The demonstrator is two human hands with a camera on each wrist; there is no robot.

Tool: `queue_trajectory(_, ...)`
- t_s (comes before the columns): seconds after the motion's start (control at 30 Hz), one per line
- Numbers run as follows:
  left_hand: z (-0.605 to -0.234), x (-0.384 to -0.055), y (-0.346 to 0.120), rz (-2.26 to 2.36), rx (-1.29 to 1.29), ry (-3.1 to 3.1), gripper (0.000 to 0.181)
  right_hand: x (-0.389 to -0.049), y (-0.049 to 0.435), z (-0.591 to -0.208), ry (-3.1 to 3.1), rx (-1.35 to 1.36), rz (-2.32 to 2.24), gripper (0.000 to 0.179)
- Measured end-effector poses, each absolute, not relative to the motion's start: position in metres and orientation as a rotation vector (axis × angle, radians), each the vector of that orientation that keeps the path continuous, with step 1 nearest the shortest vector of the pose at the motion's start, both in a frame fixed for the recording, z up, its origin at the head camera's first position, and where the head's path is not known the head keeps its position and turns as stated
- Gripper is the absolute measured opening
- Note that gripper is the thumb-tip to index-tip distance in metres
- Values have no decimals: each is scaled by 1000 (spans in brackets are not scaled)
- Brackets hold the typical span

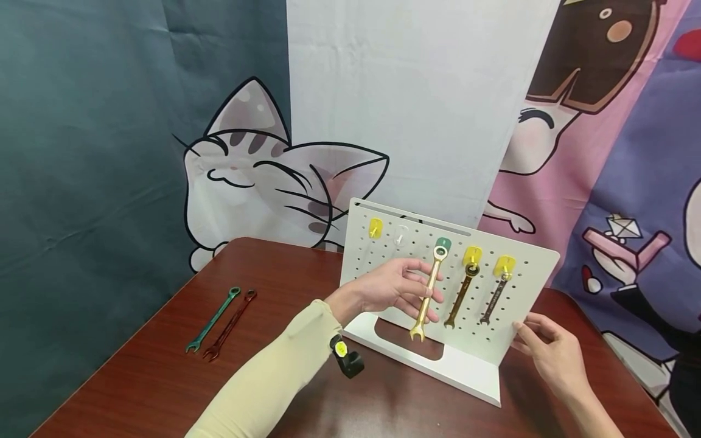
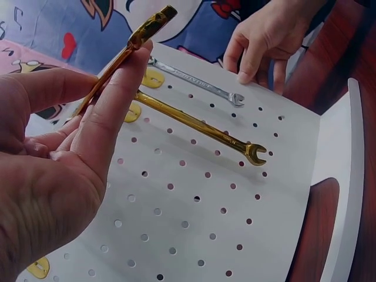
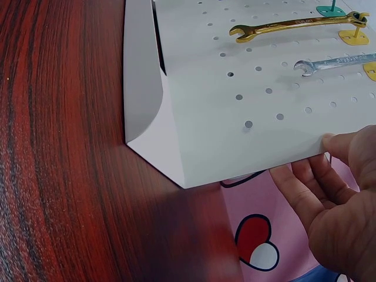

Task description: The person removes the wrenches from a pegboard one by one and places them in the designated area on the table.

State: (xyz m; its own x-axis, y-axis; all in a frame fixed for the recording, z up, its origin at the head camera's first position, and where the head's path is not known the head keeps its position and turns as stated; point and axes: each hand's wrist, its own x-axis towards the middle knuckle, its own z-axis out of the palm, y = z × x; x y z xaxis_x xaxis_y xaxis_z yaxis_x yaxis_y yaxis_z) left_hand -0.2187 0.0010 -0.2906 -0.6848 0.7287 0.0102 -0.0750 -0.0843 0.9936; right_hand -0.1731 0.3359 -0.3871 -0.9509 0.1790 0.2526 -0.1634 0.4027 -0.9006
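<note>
Below, brown table (image 1: 159,377); behind, cartoon backdrop (image 1: 350,109).

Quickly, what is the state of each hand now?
Left hand: holding a gold metal combination wrench.
Right hand: pinching the edge of the white perforated board.

Looking at a red-brown table (image 1: 137,377) now, and over on the left, spotting a green wrench (image 1: 213,320), lying flat! Just beside it, apart but nearly parallel, seeing a dark red wrench (image 1: 232,325) too. Ring ends toward the far side, open ends toward the near side, on both. Across to the right, well apart from the pair, catching a white stand (image 1: 471,372), set upright on a flat base with a rounded cut-out.
</note>
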Motion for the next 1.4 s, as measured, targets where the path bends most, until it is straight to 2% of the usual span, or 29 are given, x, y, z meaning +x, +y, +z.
queue_trajectory(0.23, -289, -217, 0, 1836, 710, 1637, 42, -174, 336, -388, -2349, 2, 1558, 21)
queue_trajectory(0.5, -287, -218, -5, 1834, 712, 1661, 44, -174, 337, -387, -2323, 1, 1599, 10)
queue_trajectory(0.93, -296, -218, -19, 1827, 688, 1688, 49, -173, 336, -387, -2324, 7, 1572, 10)
queue_trajectory(1.27, -318, -217, -28, 1823, 654, 1699, 52, -175, 336, -387, -2352, 10, 1534, 19)
queue_trajectory(1.4, -327, -216, -31, 1820, 637, 1692, 52, -174, 337, -387, -2354, 4, 1545, 17)
